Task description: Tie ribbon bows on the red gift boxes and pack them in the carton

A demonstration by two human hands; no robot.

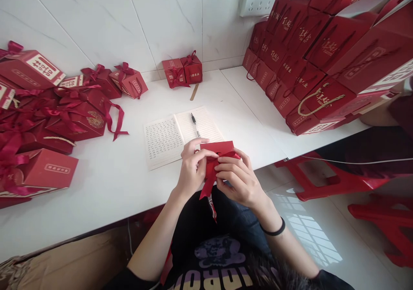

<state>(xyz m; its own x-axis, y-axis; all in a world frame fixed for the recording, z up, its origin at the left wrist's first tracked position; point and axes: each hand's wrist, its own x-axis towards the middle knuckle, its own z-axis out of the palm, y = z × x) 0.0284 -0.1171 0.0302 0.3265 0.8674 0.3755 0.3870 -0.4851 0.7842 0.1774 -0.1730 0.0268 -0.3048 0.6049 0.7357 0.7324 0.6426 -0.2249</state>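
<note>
A small red box (217,146) with a red ribbon (208,187) sits between my two hands, close to the table's front edge. My left hand (193,165) grips the box and ribbon from the left, its thumb and forefinger bent over the top. On the other side, my right hand (237,174) has its fingers curled round the ribbon at the box's right part. The ribbon's tail hangs down below the hands. Behind the box lies an open notebook (163,141) with handwriting on its left page, and a pen (195,124) rests on the right page.
Ribboned red boxes (50,169) crowd the table's left side; two more (193,72) stand by the wall near a thin brown strip (194,92). Stacked red boxes (332,44) fill the right. Red stools (332,182) are below, and another person's arm (382,113) shows far right.
</note>
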